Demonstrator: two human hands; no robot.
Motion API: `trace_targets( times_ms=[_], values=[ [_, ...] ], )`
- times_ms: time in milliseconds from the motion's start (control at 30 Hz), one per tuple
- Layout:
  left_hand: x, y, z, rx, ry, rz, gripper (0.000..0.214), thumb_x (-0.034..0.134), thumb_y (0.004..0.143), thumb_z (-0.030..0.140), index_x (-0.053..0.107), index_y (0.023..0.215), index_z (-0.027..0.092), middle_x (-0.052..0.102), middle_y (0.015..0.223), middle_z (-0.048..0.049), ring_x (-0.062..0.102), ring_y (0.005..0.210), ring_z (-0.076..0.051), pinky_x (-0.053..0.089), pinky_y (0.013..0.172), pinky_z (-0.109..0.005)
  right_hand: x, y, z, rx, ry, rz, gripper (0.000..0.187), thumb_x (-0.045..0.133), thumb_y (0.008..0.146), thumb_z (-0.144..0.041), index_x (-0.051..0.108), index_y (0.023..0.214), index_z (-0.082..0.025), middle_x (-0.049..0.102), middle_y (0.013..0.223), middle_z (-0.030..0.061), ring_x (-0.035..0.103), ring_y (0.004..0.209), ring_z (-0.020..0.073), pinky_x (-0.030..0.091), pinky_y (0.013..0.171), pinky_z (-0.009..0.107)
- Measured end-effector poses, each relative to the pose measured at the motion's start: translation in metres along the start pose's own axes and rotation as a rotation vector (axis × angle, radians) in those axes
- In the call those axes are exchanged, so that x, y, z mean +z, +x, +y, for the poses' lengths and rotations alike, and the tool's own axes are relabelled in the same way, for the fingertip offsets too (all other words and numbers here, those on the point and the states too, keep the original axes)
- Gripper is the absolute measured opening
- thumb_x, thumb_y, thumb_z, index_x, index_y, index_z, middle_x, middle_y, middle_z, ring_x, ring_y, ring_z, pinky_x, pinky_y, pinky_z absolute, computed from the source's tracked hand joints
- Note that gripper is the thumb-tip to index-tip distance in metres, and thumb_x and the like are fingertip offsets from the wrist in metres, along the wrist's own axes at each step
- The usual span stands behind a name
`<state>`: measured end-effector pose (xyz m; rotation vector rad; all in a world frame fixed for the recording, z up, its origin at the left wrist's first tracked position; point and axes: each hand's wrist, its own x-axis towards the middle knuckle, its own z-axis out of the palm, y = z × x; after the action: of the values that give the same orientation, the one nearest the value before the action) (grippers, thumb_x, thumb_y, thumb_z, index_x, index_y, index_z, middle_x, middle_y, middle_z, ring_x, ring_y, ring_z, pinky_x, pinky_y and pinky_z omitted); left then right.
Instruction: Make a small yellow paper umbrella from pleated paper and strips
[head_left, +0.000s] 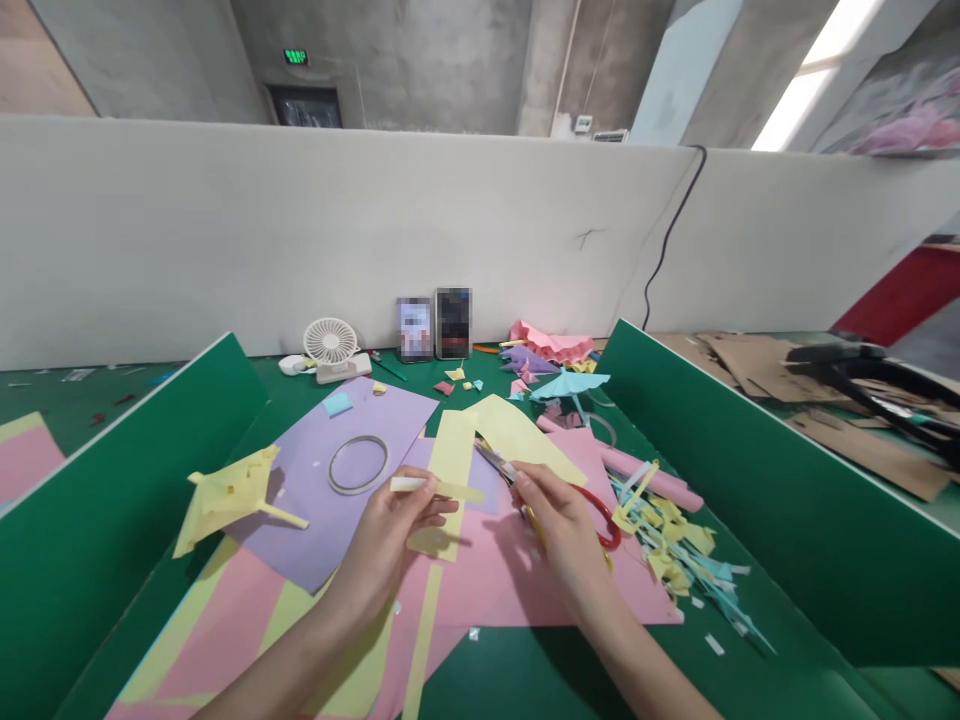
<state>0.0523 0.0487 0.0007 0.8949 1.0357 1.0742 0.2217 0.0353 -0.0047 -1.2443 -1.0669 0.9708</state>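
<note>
My left hand [391, 532] is closed, pinching a short yellow paper strip [463, 492] with a paler end toward the left. My right hand [561, 522] grips scissors [604, 522] with red handles, their blades pointing up and left, apart from the strip. Under both hands lie pink paper sheets [499, 590] and a wider yellow strip [454, 445]. A long narrow yellow strip [422, 640] runs down to the near edge. To the left, a roll of tape [331, 470] rests on a purple sheet [300, 545]. A small yellow paper umbrella [229, 495] lies beside it.
Green dividers [142, 540] stand on both sides. Paper scraps [679, 545] and a rolled pink paper [660, 478] lie at right. A blue paper umbrella [570, 384], a white fan [331, 345] and two phones [454, 325] stand toward the back wall.
</note>
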Motion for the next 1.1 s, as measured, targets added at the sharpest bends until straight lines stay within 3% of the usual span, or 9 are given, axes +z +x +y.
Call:
trace_targets(
  times_ms=[100, 267, 433, 567, 667, 767, 867, 1100],
  values=[
    [0.0, -0.001, -0.002, -0.025, 0.028, -0.038, 0.019, 0.058, 0.076, 0.037, 0.053, 0.079, 0.018, 0.06, 0.078, -0.0032, 0.062, 0.086, -0.022, 0.047, 0.068, -0.029, -0.001, -0.001, -0.001, -0.067, -0.077, -0.089, 0.022, 0.058, 0.074, -0.036, 0.069, 0.083, -0.02, 0.049, 0.061, -0.0007, 0.047, 0.057, 0.0143, 0.039, 0.055, 0.027],
    [0.002, -0.003, 0.0, -0.06, 0.052, -0.061, 0.022, 0.058, 0.075, 0.039, 0.056, 0.081, 0.018, 0.063, 0.081, -0.0054, 0.061, 0.088, -0.022, 0.048, 0.069, -0.028, 0.003, -0.007, -0.002, -0.152, -0.163, -0.117, 0.02, 0.054, 0.077, -0.029, 0.07, 0.087, -0.024, 0.045, 0.061, -0.0005, 0.045, 0.056, 0.0144, 0.036, 0.054, 0.027],
    [0.001, -0.003, -0.001, -0.042, 0.116, -0.108, 0.024, 0.056, 0.075, 0.041, 0.057, 0.082, 0.018, 0.049, 0.06, 0.0026, 0.05, 0.053, -0.011, 0.045, 0.047, -0.022, 0.005, -0.011, -0.003, -0.205, -0.207, -0.147, 0.022, 0.049, 0.081, -0.025, 0.069, 0.09, -0.026, 0.045, 0.065, 0.0008, 0.043, 0.058, 0.0151, 0.036, 0.053, 0.027],
    [0.002, -0.006, 0.002, -0.002, 0.146, -0.148, 0.024, 0.053, 0.078, 0.041, 0.054, 0.072, 0.018, 0.044, 0.057, 0.0033, 0.047, 0.052, -0.011, 0.044, 0.044, -0.021, 0.006, -0.013, -0.003, -0.234, -0.25, -0.199, 0.034, 0.046, 0.083, -0.025, 0.057, 0.115, -0.027, 0.044, 0.066, 0.0, 0.043, 0.059, 0.0155, 0.038, 0.055, 0.027],
    [0.005, -0.008, 0.006, -0.023, 0.175, -0.153, 0.032, 0.048, 0.079, 0.043, 0.052, 0.061, 0.017, 0.047, 0.058, 0.0011, 0.05, 0.053, -0.012, 0.044, 0.043, -0.023, 0.008, -0.014, -0.004, -0.212, -0.235, -0.221, 0.042, 0.045, 0.083, -0.027, 0.047, 0.125, -0.022, 0.05, 0.069, 0.0009, 0.046, 0.061, 0.0159, 0.039, 0.056, 0.028],
    [0.006, -0.01, 0.007, -0.042, 0.208, -0.158, 0.035, 0.047, 0.08, 0.044, 0.052, 0.058, 0.017, 0.048, 0.057, 0.0013, 0.052, 0.051, -0.013, 0.045, 0.042, -0.024, 0.01, -0.014, -0.006, -0.174, -0.234, -0.214, 0.025, 0.049, 0.08, -0.027, 0.061, 0.101, -0.018, 0.058, 0.072, 0.003, 0.053, 0.067, 0.0175, 0.041, 0.06, 0.029],
    [0.005, -0.009, 0.006, -0.072, 0.195, -0.138, 0.029, 0.05, 0.079, 0.041, 0.052, 0.062, 0.017, 0.05, 0.056, 0.0024, 0.05, 0.046, -0.012, 0.047, 0.044, -0.027, 0.01, -0.014, -0.01, -0.15, -0.237, -0.172, 0.01, 0.051, 0.078, -0.025, 0.059, 0.073, -0.019, 0.059, 0.07, 0.0026, 0.053, 0.067, 0.0171, 0.041, 0.06, 0.028],
    [0.006, -0.01, 0.01, -0.074, 0.178, -0.144, 0.02, 0.051, 0.078, 0.035, 0.05, 0.065, 0.019, 0.053, 0.061, 0.0011, 0.049, 0.053, -0.013, 0.046, 0.044, -0.024, 0.008, -0.013, -0.014, -0.149, -0.274, -0.148, 0.009, 0.053, 0.075, -0.021, 0.057, 0.067, -0.02, 0.058, 0.062, -0.0001, 0.046, 0.056, 0.0135, 0.036, 0.053, 0.025]
  ],
)
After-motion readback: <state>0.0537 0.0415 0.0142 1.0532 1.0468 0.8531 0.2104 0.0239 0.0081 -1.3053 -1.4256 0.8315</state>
